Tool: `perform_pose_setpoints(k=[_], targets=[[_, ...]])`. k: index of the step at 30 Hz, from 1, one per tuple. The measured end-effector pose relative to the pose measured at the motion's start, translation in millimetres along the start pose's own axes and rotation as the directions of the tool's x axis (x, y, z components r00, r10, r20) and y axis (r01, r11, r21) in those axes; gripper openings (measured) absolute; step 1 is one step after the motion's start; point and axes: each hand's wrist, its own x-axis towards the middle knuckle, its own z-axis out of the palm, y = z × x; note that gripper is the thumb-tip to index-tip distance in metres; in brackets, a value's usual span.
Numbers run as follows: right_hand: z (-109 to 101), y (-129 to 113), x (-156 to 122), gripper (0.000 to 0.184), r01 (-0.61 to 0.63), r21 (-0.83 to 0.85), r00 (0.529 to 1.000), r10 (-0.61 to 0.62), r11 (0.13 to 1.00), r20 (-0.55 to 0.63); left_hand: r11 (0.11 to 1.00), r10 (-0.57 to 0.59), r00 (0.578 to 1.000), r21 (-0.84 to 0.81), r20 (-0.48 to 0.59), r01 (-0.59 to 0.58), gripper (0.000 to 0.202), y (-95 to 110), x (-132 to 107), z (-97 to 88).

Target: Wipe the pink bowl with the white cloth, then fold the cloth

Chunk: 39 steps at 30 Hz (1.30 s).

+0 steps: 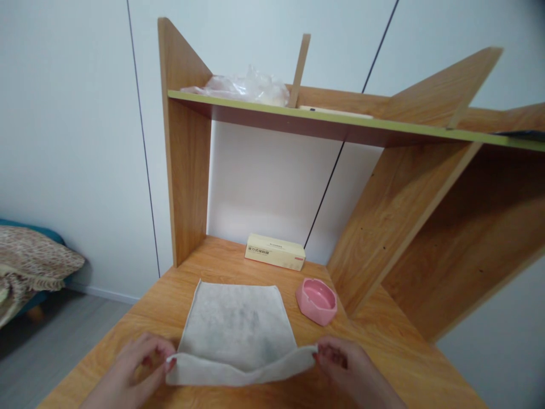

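Observation:
A grey-white cloth lies spread on the wooden desk, its near edge lifted and folded up. My left hand pinches the near left corner of the cloth. My right hand pinches the near right corner. Both hands have their fingers closed on the fabric, holding the raised edge a little above the desk surface.
A pink bowl-like dish stands just right of the cloth. A pale yellow box lies at the back by the wall. A shelf above holds a plastic bag. A bed with patterned bedding is at the left.

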Motion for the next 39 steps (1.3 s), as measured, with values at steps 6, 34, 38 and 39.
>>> perform_pose_setpoints(k=[6, 34, 38, 39], targets=[[6, -42, 49, 0.017, -0.099, -0.533, 0.977, -0.020, 0.840, -0.213, 0.949, -0.057, 0.993, 0.303, -0.107, 0.087, 0.018, 14, 62, -4.2], [28, -15, 46, 0.026, 0.154, -0.704, 0.940, -0.323, 0.694, -0.113, 0.936, -0.061, 0.997, 0.349, 0.041, 0.043, 0.026, 5, 43, 15.5], [43, 4, 43, 0.029, 0.225, -0.684, 0.910, -0.401, 0.694, -0.108, 0.917, -0.082, 0.995, 0.395, 0.064, 0.050, 0.033, 0, 39, 23.2], [47, 6, 43, 0.028, 0.234, -0.675, 0.901, -0.417, 0.700, -0.120, 0.910, -0.091, 0.994, 0.410, 0.054, 0.061, 0.032, 0, 40, 24.5]])
